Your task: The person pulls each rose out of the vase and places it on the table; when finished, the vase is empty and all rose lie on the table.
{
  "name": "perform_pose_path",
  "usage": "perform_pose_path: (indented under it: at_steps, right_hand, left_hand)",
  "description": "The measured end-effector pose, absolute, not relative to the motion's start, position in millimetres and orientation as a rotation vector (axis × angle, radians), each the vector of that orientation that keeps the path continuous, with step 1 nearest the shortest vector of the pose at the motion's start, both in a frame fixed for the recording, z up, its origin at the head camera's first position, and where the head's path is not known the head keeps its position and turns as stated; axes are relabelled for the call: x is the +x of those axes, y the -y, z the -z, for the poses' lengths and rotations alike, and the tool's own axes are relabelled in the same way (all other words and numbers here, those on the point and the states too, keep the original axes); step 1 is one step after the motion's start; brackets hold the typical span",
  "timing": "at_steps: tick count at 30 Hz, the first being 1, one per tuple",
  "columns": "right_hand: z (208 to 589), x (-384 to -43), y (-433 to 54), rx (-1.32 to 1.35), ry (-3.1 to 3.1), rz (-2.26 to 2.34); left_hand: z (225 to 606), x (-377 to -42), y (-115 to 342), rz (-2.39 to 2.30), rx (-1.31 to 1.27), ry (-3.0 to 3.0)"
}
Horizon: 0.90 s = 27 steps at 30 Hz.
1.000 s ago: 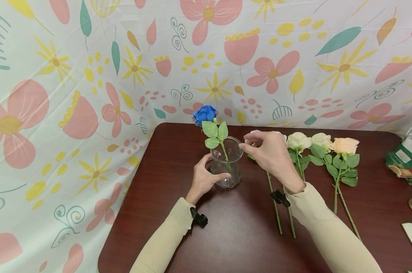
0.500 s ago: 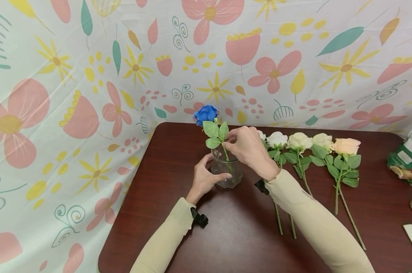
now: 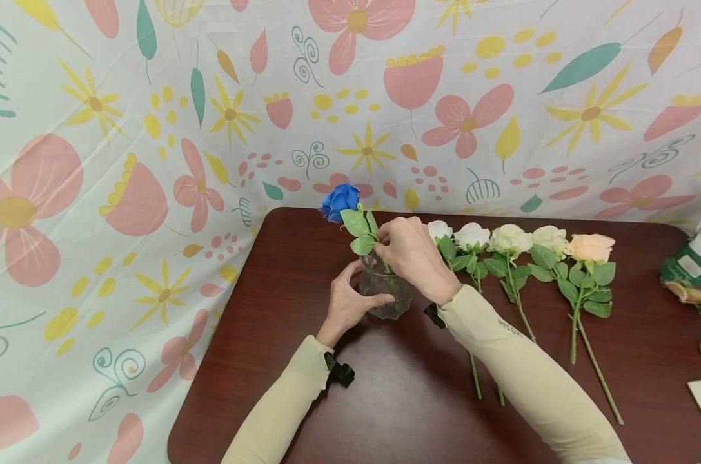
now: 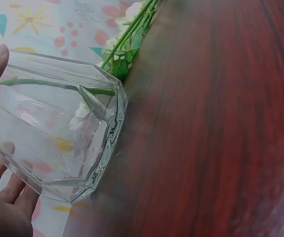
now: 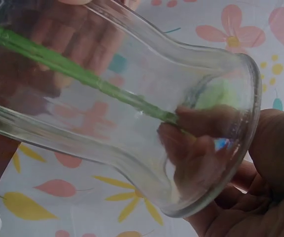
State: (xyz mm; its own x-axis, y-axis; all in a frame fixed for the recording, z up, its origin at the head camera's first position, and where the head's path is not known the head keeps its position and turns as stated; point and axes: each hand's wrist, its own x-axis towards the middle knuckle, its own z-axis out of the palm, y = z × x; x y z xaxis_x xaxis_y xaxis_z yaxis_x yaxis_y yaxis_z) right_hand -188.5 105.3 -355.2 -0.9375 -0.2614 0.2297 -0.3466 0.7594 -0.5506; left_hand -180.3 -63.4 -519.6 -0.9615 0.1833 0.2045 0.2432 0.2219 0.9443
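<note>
A clear glass vase [image 3: 392,304] stands on the dark red-brown table [image 3: 379,399]. My left hand [image 3: 347,300] grips it from the left, thumb across the front and fingers round the far side. A blue rose [image 3: 340,202] leans left out of the vase, its green leaves above the rim. Just over the rim, my right hand [image 3: 411,254] pinches the rose near its lower leaves, partly hiding the stem. Through the glass, the green stem [image 5: 82,76] shows in the right wrist view; its lower end [image 4: 102,92] is near the vase bottom in the left wrist view.
Right of the vase lie several roses: white ones [image 3: 472,237], cream ones [image 3: 509,240] and a peach one [image 3: 591,248], stems toward me. A green and white package [image 3: 695,270] is at the far right. A flower-patterned cloth [image 3: 211,129] hangs behind the table.
My right hand has come left from beside the vase to the blue rose's stem. The bloom has tipped slightly left and down. My left hand stays on the vase.
</note>
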Motion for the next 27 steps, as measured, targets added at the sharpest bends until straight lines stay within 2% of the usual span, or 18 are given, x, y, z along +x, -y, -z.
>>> perform_pose_path:
  at_steps: [27]
  right_hand:
    - [360.6,-185.8,-119.1,0.52,2.532,-1.092]
  left_hand:
    - [520.1,-180.2,62.6,1.902,-0.41,2.4]
